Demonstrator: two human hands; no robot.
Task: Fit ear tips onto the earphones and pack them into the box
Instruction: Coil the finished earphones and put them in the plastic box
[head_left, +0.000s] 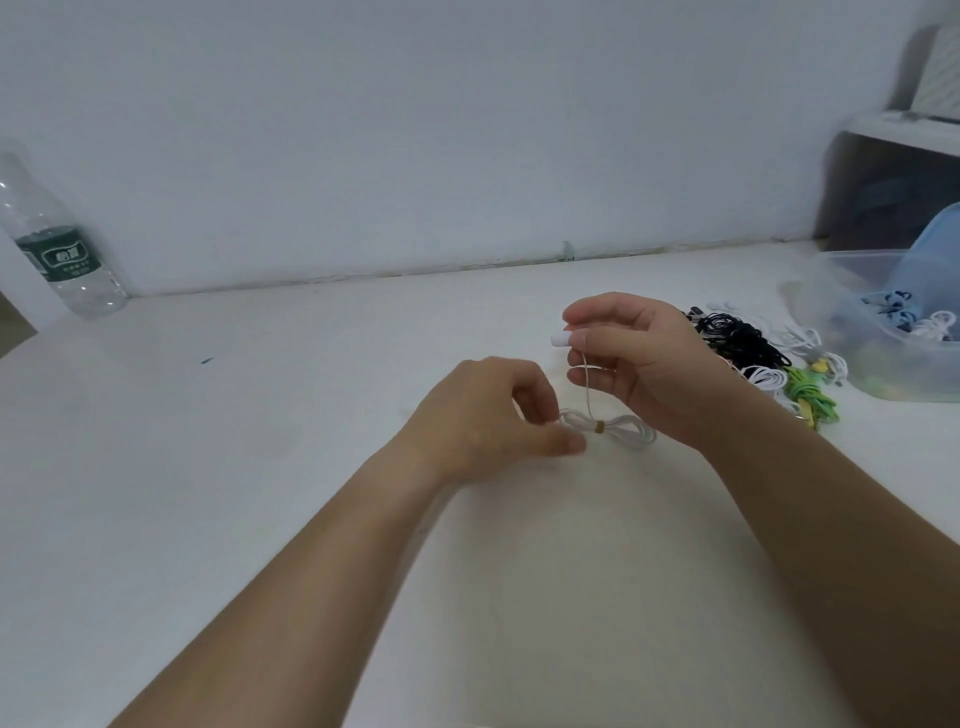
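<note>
A white earphone set lies at mid-table, its cable coil (626, 428) bound in the middle by a small yellow tie. My right hand (644, 358) pinches one white earbud (560, 339) above the table, and the thin wire hangs from it down to the coil. My left hand (493, 415) rests at the coil's left end with fingers curled on the cable there; what lies under those fingers is hidden. The clear plastic box (883, 374) with a blue lid propped inside stands at the right edge and holds bundled earphones.
A heap of black, white and green earphone bundles (753, 353) lies between my right hand and the box. A plastic water bottle (57, 249) stands at the far left by the wall. A white shelf unit (893, 171) rises behind the box.
</note>
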